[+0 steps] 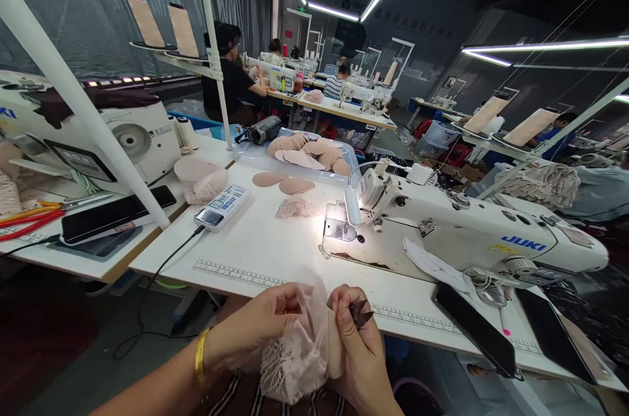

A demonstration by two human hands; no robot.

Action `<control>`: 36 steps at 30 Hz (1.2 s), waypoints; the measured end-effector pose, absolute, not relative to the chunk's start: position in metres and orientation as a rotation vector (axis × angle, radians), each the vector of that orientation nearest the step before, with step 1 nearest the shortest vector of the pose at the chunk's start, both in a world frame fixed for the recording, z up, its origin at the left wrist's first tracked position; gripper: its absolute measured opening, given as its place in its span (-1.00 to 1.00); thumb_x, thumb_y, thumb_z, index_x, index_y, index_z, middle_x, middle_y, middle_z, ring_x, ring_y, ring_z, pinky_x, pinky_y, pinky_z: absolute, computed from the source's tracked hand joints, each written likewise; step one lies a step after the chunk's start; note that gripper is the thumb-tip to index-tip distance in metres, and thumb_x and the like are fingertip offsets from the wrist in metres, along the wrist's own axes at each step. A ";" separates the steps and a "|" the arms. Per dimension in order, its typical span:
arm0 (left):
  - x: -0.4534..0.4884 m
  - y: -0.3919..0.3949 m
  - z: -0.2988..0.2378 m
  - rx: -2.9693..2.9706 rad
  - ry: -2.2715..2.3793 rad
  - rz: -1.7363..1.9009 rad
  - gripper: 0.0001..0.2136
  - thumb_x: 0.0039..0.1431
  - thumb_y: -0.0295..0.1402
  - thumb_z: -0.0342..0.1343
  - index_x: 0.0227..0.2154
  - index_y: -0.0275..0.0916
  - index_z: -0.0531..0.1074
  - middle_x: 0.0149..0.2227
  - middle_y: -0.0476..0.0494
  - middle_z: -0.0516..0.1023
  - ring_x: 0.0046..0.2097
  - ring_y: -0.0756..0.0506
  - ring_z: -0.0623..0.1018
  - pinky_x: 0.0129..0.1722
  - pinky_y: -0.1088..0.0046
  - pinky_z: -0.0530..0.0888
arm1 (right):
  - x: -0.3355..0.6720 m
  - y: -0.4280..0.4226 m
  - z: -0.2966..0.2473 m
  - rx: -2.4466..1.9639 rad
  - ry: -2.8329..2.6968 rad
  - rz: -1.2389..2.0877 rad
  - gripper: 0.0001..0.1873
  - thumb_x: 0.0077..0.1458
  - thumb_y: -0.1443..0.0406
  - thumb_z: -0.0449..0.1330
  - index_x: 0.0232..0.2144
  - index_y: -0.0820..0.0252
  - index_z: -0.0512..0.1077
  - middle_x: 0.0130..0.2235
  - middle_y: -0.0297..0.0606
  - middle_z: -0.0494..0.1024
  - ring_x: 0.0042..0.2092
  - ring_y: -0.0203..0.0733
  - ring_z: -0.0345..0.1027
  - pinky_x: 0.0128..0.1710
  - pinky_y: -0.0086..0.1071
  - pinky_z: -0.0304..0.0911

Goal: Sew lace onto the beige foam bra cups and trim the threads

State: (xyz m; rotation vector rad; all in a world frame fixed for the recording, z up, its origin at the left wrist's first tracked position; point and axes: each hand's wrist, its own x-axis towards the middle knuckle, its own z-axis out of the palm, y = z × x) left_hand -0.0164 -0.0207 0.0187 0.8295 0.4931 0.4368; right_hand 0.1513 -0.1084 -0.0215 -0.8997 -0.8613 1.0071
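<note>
My left hand (278, 311), with a gold bangle at its wrist, pinches a sheer pale pink fabric piece with lace (295, 363) in front of the table's near edge. The lace part hangs down below the fingers. My right hand (356, 331) is closed on the right edge of the same piece, where a beige layer shows. Small dark thread snips (361, 314) stick out between its fingers, tips pointing right. A white JUKI sewing machine (466, 226) stands beyond, its lamp lighting the needle area. Another lace piece (296, 208) lies left of the needle plate.
Beige oval pads (295, 185) lie behind the lace, with more in a clear plastic tray (240, 155). A white cabled device (222, 208) is on the left. Phones (474, 327) rest at the right front edge. Co-workers (230, 75) sit at machines further back.
</note>
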 end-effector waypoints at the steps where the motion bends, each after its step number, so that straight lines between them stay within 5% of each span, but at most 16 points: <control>1: -0.015 -0.022 0.018 0.787 0.454 0.430 -0.55 -0.09 -0.24 0.56 -0.15 -0.27 0.57 -0.20 -0.16 0.62 -0.21 -0.12 0.58 -0.21 0.44 0.45 | 0.149 -0.108 -0.022 -0.885 -0.855 1.008 -0.86 0.40 0.16 0.19 -0.24 0.01 0.39 -0.25 -0.35 0.31 -0.21 -0.19 0.22 -0.14 -0.35 0.23; 7: -0.007 -0.031 0.010 0.628 0.441 0.491 -0.48 -0.25 -0.31 0.63 -0.18 -0.31 0.60 -0.30 -0.16 0.63 -0.30 -0.09 0.58 -0.26 0.44 0.45 | 0.143 -0.106 -0.021 -0.844 -0.889 0.892 -0.88 0.44 0.19 0.14 -0.23 0.00 0.39 -0.25 -0.35 0.32 -0.22 -0.20 0.24 -0.10 -0.30 0.26; 16: -0.002 -0.031 0.027 0.706 0.604 0.593 -0.69 -0.25 -0.35 0.59 -0.49 -0.36 0.59 -0.53 -0.07 0.55 -0.49 0.00 0.44 -0.45 0.52 0.36 | 0.156 -0.117 -0.005 -0.995 -1.375 0.658 -0.81 0.48 0.26 0.00 -0.23 0.04 0.35 -0.29 -0.30 0.40 -0.26 -0.15 0.27 -0.25 -0.29 0.20; 21: -0.016 -0.024 0.032 0.838 0.625 0.535 -0.73 -0.17 -0.29 0.52 -0.59 -0.33 0.55 -0.61 -0.07 0.52 -0.57 0.00 0.38 -0.56 0.51 0.28 | 0.208 -0.099 -0.006 -1.262 -1.743 0.244 -0.78 0.22 0.45 0.08 -0.42 0.05 0.36 -0.44 -0.32 0.37 -0.38 -0.12 0.14 -0.37 -0.29 0.10; 24: -0.022 -0.019 0.033 0.917 0.719 0.633 -0.74 -0.15 -0.29 0.51 -0.52 -0.31 0.56 -0.56 -0.06 0.57 -0.51 -0.03 0.45 -0.49 0.49 0.35 | 0.227 -0.091 -0.003 -1.370 -1.649 0.200 -0.77 0.25 0.46 0.07 -0.40 0.06 0.36 -0.46 -0.33 0.34 -0.40 -0.12 0.16 -0.42 -0.30 0.11; 27: -0.015 -0.020 0.029 0.989 0.825 0.780 -0.70 -0.19 -0.33 0.56 -0.44 -0.29 0.57 -0.47 -0.05 0.62 -0.40 -0.08 0.53 -0.38 0.48 0.43 | 0.207 -0.101 0.003 -1.423 -1.539 0.401 -0.95 0.35 0.29 0.15 -0.17 0.05 0.42 -0.30 -0.28 0.50 -0.34 -0.14 0.35 -0.39 -0.32 0.24; 29: -0.007 -0.024 0.027 0.973 0.778 0.785 -0.67 -0.16 -0.29 0.57 -0.38 -0.29 0.58 -0.43 -0.08 0.63 -0.36 -0.12 0.56 -0.34 0.45 0.46 | 0.181 -0.110 0.006 -1.405 -1.465 0.613 -0.60 0.18 0.13 0.37 0.02 0.01 0.40 -0.21 -0.28 0.54 -0.34 -0.13 0.38 -0.46 -0.35 0.26; 30: -0.004 -0.026 0.027 0.933 0.725 0.761 -0.65 -0.13 -0.26 0.56 -0.34 -0.30 0.59 -0.40 -0.11 0.65 -0.34 -0.13 0.58 -0.32 0.43 0.48 | 0.170 -0.112 0.006 -1.405 -1.453 0.630 -0.53 0.09 0.12 0.44 0.00 0.00 0.42 -0.20 -0.28 0.55 -0.31 -0.12 0.39 -0.40 -0.35 0.31; 33: -0.002 -0.026 0.028 0.760 0.568 0.660 -0.60 -0.07 -0.22 0.55 -0.20 -0.31 0.62 -0.29 -0.21 0.70 -0.23 -0.20 0.65 -0.17 0.33 0.55 | 0.158 -0.111 0.003 -1.357 -1.296 0.780 -0.78 0.21 0.10 0.35 -0.22 0.05 0.47 -0.32 -0.31 0.53 -0.31 -0.13 0.39 -0.29 -0.33 0.35; 36: -0.009 -0.019 0.028 0.671 0.528 0.622 -0.59 -0.06 -0.28 0.55 -0.15 -0.34 0.65 -0.19 -0.31 0.74 -0.14 -0.25 0.68 -0.01 0.26 0.55 | 0.170 -0.103 -0.003 -1.228 -0.988 1.082 -0.66 0.23 -0.01 0.32 -0.33 0.11 0.43 -0.43 -0.35 0.47 -0.41 -0.22 0.33 -0.39 -0.39 0.28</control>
